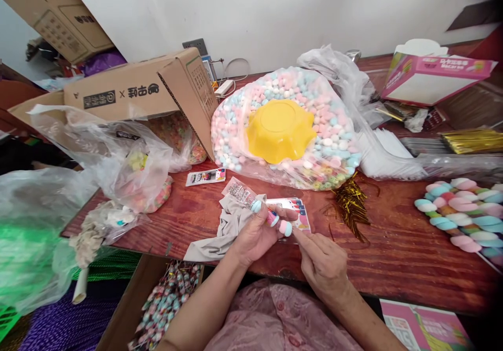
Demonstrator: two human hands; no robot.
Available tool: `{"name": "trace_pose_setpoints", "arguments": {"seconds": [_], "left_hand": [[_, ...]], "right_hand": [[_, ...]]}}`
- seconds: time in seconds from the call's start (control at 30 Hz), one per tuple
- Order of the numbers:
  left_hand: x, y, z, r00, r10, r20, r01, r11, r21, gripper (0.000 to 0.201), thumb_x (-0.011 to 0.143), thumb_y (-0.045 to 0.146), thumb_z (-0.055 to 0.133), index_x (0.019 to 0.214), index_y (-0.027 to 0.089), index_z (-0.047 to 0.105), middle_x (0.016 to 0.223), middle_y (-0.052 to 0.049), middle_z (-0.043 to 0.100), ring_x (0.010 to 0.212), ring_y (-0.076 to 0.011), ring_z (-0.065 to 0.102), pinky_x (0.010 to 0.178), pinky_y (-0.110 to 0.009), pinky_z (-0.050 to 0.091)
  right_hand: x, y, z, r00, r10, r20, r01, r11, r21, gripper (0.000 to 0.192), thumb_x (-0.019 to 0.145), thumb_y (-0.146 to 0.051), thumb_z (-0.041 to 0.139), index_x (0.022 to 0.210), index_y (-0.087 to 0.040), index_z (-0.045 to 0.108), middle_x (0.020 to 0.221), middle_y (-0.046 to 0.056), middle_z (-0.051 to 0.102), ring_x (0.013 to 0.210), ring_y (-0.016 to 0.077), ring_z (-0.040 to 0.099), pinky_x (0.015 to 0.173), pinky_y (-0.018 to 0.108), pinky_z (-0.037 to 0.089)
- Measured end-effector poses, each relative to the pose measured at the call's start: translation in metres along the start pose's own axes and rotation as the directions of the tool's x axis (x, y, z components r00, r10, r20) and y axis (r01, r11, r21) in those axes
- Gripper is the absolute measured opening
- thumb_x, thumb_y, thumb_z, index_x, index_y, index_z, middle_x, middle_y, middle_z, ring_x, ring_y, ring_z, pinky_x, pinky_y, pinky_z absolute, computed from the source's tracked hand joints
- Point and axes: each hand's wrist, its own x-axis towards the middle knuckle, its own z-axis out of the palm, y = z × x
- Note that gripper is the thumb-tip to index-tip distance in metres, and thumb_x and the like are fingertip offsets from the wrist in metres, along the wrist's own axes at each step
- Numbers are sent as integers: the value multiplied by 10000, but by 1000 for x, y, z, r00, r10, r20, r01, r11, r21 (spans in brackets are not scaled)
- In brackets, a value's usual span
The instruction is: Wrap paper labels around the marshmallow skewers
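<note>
In my left hand (257, 236) lies a marshmallow skewer (285, 229), with pink and pale blue pieces showing between the thumb and fingers. A small clear packet with a printed code label (238, 191) sticks out beyond the thumb; whether it is joined to the skewer I cannot tell. My right hand (324, 262) has its fingers bent together, the index fingertip close to the skewer's near end. What those fingers pinch, if anything, is too small to make out. Beneath the hands are a grey cloth (220, 238) and a stack of printed cards (302, 215).
A large bag of marshmallows (228, 110) with a yellow bowl (281, 131) on it stands behind. Left are a cardboard box (118, 91) and plastic bags. Gold tinsel (351, 209) and twisted marshmallows (463, 209) lie right. An open box of skewers (167, 298) sits below the table edge.
</note>
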Motion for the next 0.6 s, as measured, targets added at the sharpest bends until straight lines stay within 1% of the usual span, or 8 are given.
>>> {"name": "trace_pose_setpoints", "arguments": {"seconds": [0.07, 0.13, 0.2, 0.3, 0.37, 0.43, 0.5, 0.6], "left_hand": [[0, -3, 4, 1000, 17, -9, -16, 1000, 13, 404, 842, 547, 665, 848, 143, 652, 1003, -123, 705, 891, -205, 636, 853, -343, 475], [0, -6, 9, 998, 54, -14, -53, 997, 53, 401, 837, 546, 671, 837, 146, 645, 989, -120, 712, 868, -197, 637, 845, -335, 474], [-2, -8, 12, 995, 95, -15, -93, 989, 113, 386, 833, 532, 682, 836, 148, 643, 987, -118, 716, 876, -200, 641, 856, -334, 472], [-5, -6, 10, 996, 92, -6, -89, 977, 193, 379, 814, 520, 708, 831, 147, 644, 1017, -122, 712, 941, -227, 650, 888, -349, 470], [-7, -1, 7, 998, 56, 7, -56, 972, 226, 390, 781, 515, 744, 859, 144, 655, 1046, -132, 704, 1008, -253, 643, 909, -362, 467], [-8, 7, 5, 998, 54, 18, -56, 978, 201, 460, 708, 525, 802, 943, 154, 666, 1094, -137, 690, 1091, -283, 620, 936, -387, 464], [-7, 14, 4, 994, 108, 11, -109, 986, 125, 557, 633, 513, 855, 1036, 184, 658, 1167, -129, 666, 1164, -304, 590, 967, -429, 462], [-5, 20, 4, 976, 208, -69, -206, 978, 40, 459, 643, 416, 870, 995, 205, 662, 1061, -75, 690, 1141, -290, 613, 994, -470, 467]], "right_hand": [[1, -3, 1, 991, 131, 23, -133, 976, 170, 317, 919, -85, 475, 1141, -199, 671, 872, 60, 737, 724, 166, 671, 667, 281, 510], [4, -6, 2, 935, 316, 158, -352, 871, 344, 207, 949, -183, 487, 995, -196, 688, 775, 42, 708, 668, 150, 642, 639, 264, 493], [7, -7, 3, 815, 447, 368, -577, 676, 458, 250, 953, -296, 497, 793, -188, 655, 655, 19, 642, 576, 125, 559, 570, 247, 438], [13, -7, 1, 617, 467, 633, -785, 309, 537, 350, 906, -434, 528, 667, -182, 570, 536, -7, 556, 456, 88, 359, 457, 232, 275], [16, -5, -1, 556, 438, 706, -822, 165, 545, 363, 870, -484, 553, 665, -184, 551, 496, -19, 523, 446, 83, 288, 448, 232, 207], [18, -4, -4, 574, 433, 695, -812, 190, 552, 383, 864, -499, 559, 644, -185, 539, 489, -18, 510, 473, 92, 319, 474, 233, 232], [20, -4, -6, 629, 436, 644, -776, 304, 553, 410, 879, -492, 545, 610, -184, 535, 510, -9, 519, 512, 102, 386, 520, 236, 299], [19, -7, -5, 686, 445, 576, -728, 427, 537, 405, 899, -453, 527, 601, -181, 557, 551, -3, 544, 545, 113, 462, 568, 245, 371]]}}
